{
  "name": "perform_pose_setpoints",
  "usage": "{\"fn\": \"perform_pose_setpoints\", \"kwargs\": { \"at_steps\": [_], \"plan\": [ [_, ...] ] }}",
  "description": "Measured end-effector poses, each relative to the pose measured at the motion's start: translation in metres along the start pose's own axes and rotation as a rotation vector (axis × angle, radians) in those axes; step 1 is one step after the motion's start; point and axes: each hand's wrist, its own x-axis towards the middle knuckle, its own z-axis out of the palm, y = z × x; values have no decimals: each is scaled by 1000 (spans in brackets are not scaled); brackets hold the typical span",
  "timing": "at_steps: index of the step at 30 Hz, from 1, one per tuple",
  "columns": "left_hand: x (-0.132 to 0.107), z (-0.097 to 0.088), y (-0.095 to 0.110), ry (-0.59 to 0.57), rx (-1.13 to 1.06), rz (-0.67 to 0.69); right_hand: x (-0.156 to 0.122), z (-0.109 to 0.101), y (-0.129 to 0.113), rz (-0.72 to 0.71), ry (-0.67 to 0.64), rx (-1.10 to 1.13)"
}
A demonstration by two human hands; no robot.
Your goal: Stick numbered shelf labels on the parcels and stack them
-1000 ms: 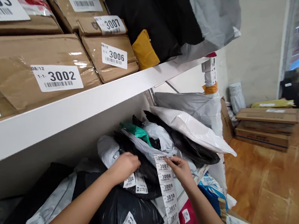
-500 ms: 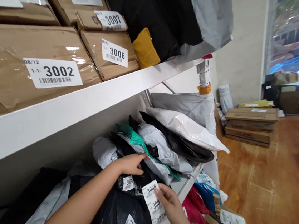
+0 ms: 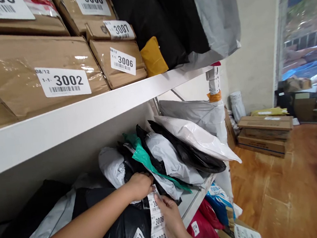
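Note:
My left hand [image 3: 139,185] reaches into the lower shelf, fingers curled on a black plastic parcel [image 3: 135,167] beside a green and white bag [image 3: 144,159]. My right hand [image 3: 168,211] pinches the top of a strip of numbered barcode labels [image 3: 158,230] reading 3008 and 3009, held right below my left hand. Both hands meet at the top label of the strip. Another black bag [image 3: 125,229] with a 2031 label lies under my left forearm.
A white shelf board [image 3: 89,113] overhead carries cardboard boxes [image 3: 41,67] labelled 3002, 3006, 3007, 3008, plus black and grey bags. White and black mailers [image 3: 195,137] pile at the shelf's right end. Flat boxes [image 3: 265,129] lie on the wooden floor to the right.
My right hand brought the label strip left and up against my left hand. My left hand shifted slightly down onto the black parcel. The view panned a little right.

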Motion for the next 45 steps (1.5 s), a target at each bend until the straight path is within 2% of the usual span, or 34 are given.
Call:
{"fn": "perform_pose_setpoints", "kwargs": {
  "at_steps": [2, 5, 8, 9, 11, 13, 15, 18, 21, 25, 27, 32, 36, 41, 45],
  "plan": [
    [-3, 4, 5, 36, 42, -29, -6, -6, 2, 59, 7, -38],
    [-7, 5, 11, 99, 70, -101, -21, -20, 7, 125, 112, -64],
    [-13, -1, 16, 260, 14, -183, -39, -39, 7, 82, 89, -60],
    [-15, -4, 18, 330, -10, -139, -44, -46, 3, 59, 56, -47],
    [-19, -10, 21, 402, -46, 90, -49, -58, -12, 27, -23, -7],
    [-21, -13, 22, 326, -93, 320, -50, -68, -34, 2, -96, 36],
    [-21, -14, 21, 186, -176, 390, -48, -71, -54, -6, -147, 53],
    [-17, -11, 17, 86, -272, 283, -39, -64, -63, 17, -183, 14],
    [-13, -9, 15, 38, -315, 178, -28, -47, -49, 0, -194, -37],
    [-9, -13, 20, -21, -426, 40, -12, -34, -30, -82, -108, -98],
    [-7, -13, 26, -3, -414, -37, -6, -33, -27, -106, -85, -152],
    [0, -8, 40, 72, -209, -246, -1, -37, -28, -163, -48, -275],
    [2, -1, 47, 86, -139, -251, -4, -38, -28, -150, -70, -272],
    [0, 11, 56, 166, -4, -222, -14, -34, -31, -18, 72, -122],
    [0, 19, 62, 186, 51, -205, -31, -39, -31, 88, -83, -50]
  ]
}}
